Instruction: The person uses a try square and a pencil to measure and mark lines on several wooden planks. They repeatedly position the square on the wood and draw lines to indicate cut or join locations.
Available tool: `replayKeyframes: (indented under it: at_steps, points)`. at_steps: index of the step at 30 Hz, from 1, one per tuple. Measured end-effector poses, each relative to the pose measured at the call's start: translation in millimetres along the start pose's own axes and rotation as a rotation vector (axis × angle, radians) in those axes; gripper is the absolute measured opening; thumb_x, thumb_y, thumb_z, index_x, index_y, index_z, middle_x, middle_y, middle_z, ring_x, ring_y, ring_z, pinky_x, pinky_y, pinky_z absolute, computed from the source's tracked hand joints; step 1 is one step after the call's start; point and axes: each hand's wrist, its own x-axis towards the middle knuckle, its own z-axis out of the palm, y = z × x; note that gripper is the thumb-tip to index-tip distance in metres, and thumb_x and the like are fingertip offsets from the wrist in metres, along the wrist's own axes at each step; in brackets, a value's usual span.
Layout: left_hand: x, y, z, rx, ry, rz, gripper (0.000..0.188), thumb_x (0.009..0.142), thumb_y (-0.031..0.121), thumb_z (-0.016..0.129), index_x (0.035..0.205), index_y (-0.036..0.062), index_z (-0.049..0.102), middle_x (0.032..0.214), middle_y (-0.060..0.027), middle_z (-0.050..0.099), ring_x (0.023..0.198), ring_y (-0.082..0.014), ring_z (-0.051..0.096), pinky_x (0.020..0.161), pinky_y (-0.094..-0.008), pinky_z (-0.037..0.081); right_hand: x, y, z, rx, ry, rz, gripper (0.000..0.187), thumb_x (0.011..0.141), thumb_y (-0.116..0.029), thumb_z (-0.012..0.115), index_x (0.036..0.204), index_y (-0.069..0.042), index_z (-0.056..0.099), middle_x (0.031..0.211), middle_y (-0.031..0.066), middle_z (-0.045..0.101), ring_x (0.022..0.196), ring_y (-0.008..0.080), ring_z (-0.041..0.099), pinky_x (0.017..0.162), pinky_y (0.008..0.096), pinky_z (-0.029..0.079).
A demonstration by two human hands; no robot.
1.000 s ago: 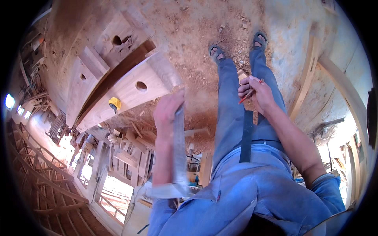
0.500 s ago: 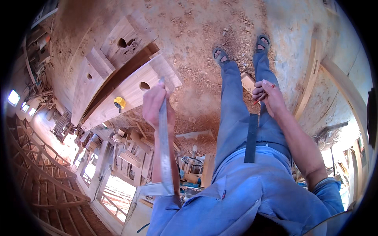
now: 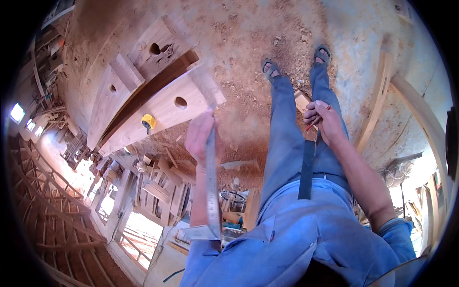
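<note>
My left hand [image 3: 200, 139] is closed round the blade of a metal carpenter's square [image 3: 212, 191]. Its wider stock end hangs back beside my left forearm, and the hand is slightly blurred. Near the front of my thigh, my right hand [image 3: 327, 122] is curled with a slim red pencil [image 3: 308, 127] between its fingers. Beyond my left hand lies a pale wooden board [image 3: 162, 112] with an oval hole in it. A yellow tape measure [image 3: 148, 121] rests on this board, apart from both hands.
More shaped timber [image 3: 158, 48] with holes lies behind the board. At the right, long curved wooden pieces [image 3: 375, 105] stand or lean. Shavings cover the ground around my feet. Stacked offcuts [image 3: 160, 189] and a small wheel [image 3: 233, 196] are at lower left of my legs.
My left hand has shifted to the right and a little nearer to me, carrying the square. My right hand keeps its hold on the pencil, nearly still. The whole view has shifted slightly.
</note>
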Motion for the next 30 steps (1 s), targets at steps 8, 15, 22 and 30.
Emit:
replayKeyframes:
  at_steps: [8,15,22,30]
  points:
    - [58.6,-6.8,-6.3,0.079,0.044,0.01,0.018,0.079,0.002,0.073,0.097,0.0008,0.07,0.09,-0.0128,0.071,0.078,-0.0246,0.068,0.07,-0.0327,0.054,1.3,8.1,-1.7,-0.007,-0.01,-0.026,0.033,0.102,-0.029,0.048,0.1,0.002,0.06,0.082,0.0096,0.066,0.069,0.0171,0.063,0.068,0.03,0.053]
    - [40.9,14.3,-11.0,0.113,-0.588,0.179,0.027,0.068,0.003,0.069,0.095,0.0045,0.063,0.096,-0.011,0.067,0.081,-0.0284,0.062,0.071,-0.0376,0.049,-4.0,10.2,-7.6,-0.048,0.007,-0.002,0.034,0.101,-0.029,0.049,0.102,0.002,0.06,0.082,0.0092,0.065,0.07,0.0161,0.063,0.067,0.0295,0.052]
    - [72.4,-2.1,-21.3,0.179,-0.339,0.312,0.029,0.07,0.01,0.073,0.097,0.001,0.067,0.102,-0.0122,0.069,0.095,-0.033,0.066,0.082,-0.0368,0.052,-0.1,14.6,-23.8,-0.094,0.055,-0.023,0.033,0.101,-0.03,0.049,0.102,0.0,0.06,0.081,0.0087,0.065,0.07,0.0154,0.063,0.065,0.0291,0.051]
    - [37.1,24.2,-15.1,0.303,-0.948,0.302,0.011,0.072,0.008,0.063,0.082,0.007,0.061,0.086,-0.0073,0.059,0.086,-0.0246,0.059,0.076,-0.0364,0.048,3.0,-1.5,-2.4,-0.257,-0.145,0.039,0.029,0.099,-0.029,0.052,0.106,-0.002,0.062,0.079,0.0049,0.065,0.062,0.0106,0.06,0.054,0.0261,0.047]
